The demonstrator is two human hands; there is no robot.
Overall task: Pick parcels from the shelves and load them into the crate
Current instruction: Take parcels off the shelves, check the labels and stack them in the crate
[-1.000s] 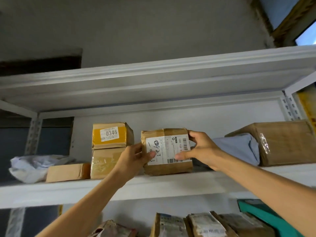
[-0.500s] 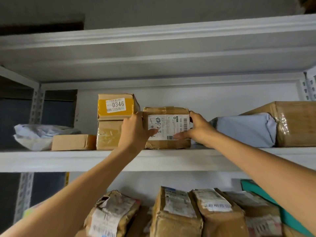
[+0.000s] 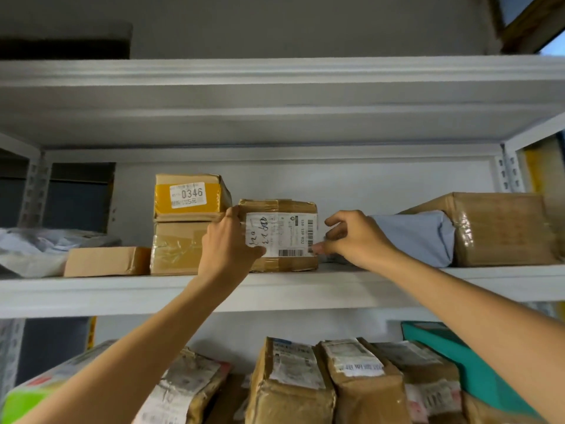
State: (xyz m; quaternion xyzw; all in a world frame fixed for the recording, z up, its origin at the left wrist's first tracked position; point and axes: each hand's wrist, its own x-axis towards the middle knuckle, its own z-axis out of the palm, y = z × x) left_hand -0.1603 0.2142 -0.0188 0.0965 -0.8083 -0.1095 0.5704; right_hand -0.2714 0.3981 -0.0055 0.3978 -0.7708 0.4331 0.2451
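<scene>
Parcel [image 3: 282, 237] with the white label stands mid-frame on the white shelf [image 3: 305, 289], between a two-box stack [image 3: 183, 228] at its left and a grey soft bag [image 3: 412, 237] at its right. The left hand [image 3: 227, 249] grips its left edge, fingers hooked over the top corner, thumb on the label, likely to draw it forward. The right hand [image 3: 354, 240], half curled, touches only its thumb to the lower right edge.

Both bare arms reach up and forward. The left hand [image 3: 229, 244] grips the left side of a parcel [image 3: 287, 234], thumb across its front. The right hand [image 3: 357, 240] sits at the parcel's right edge, fingers [image 3: 334, 223] loosely curled, only the thumb tip touching it.
</scene>
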